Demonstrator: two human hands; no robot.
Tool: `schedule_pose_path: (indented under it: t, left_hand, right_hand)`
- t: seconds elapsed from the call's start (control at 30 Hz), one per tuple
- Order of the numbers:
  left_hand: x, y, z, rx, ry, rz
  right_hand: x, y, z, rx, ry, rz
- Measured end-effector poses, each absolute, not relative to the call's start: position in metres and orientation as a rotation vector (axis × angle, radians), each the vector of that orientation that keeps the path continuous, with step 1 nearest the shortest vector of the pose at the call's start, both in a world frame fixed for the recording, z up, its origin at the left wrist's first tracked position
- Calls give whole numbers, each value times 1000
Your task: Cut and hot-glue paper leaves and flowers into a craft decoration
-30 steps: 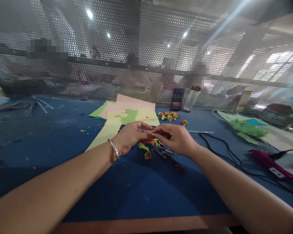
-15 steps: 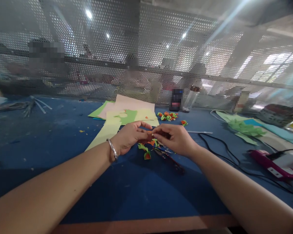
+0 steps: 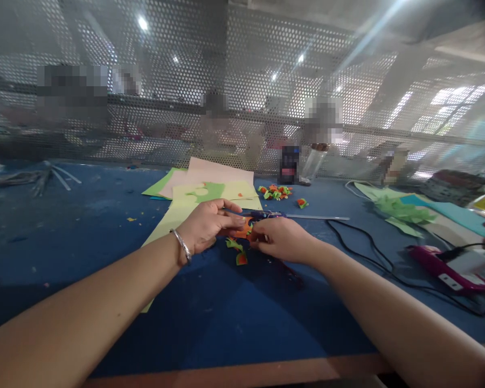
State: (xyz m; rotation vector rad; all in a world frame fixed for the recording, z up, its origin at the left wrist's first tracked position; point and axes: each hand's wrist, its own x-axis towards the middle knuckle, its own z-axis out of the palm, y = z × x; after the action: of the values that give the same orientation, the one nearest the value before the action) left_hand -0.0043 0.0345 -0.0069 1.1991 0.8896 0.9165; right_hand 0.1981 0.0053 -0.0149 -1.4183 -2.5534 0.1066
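My left hand (image 3: 210,223), with a silver bangle at the wrist, hovers over the blue table; its thumb and fingers are pinched together, and what they hold is too small to name. Just beyond its fingertips lies orange paper (image 3: 241,232). My right hand (image 3: 282,238) is lowered to the paper scraps beside it, fingers drawn together and their tips partly hidden. Below the hands rest a green paper scrap (image 3: 235,245) and a small green-and-orange paper piece (image 3: 241,259). A dark scissors-like tool (image 3: 289,272) is partly covered by my right hand.
Pale yellow, pink and green paper sheets (image 3: 220,172) lie behind my hands. A pile of green-and-orange pieces (image 3: 275,192), a phone-like device (image 3: 289,164) and a clear tube (image 3: 316,161) stand farther back. At right are a black cable (image 3: 361,250) and a magenta power strip (image 3: 440,269).
My right hand has parted from the left and dropped towards the scraps. My left hand has shifted slightly left, fingers still pinched. More of the orange paper now shows.
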Motion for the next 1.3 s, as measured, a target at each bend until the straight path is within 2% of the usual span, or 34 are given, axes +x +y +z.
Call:
schedule_pose_path:
  t: [0.23, 0.4, 0.77, 1.3]
  left_hand:
    - [-4, 39, -4, 1138, 934, 989]
    - [-12, 48, -3, 1084, 907, 1090]
    - [-12, 47, 0, 1112, 897, 1055]
    - [-11, 49, -2, 1094, 900, 1047]
  right_hand:
    - [198, 6, -18, -1423, -2571, 72]
    - [206, 9, -16, -1403, -2375, 225]
    - [205, 6, -10, -1146, -2149, 435]
    - [205, -2, -7, -973, -1852, 225]
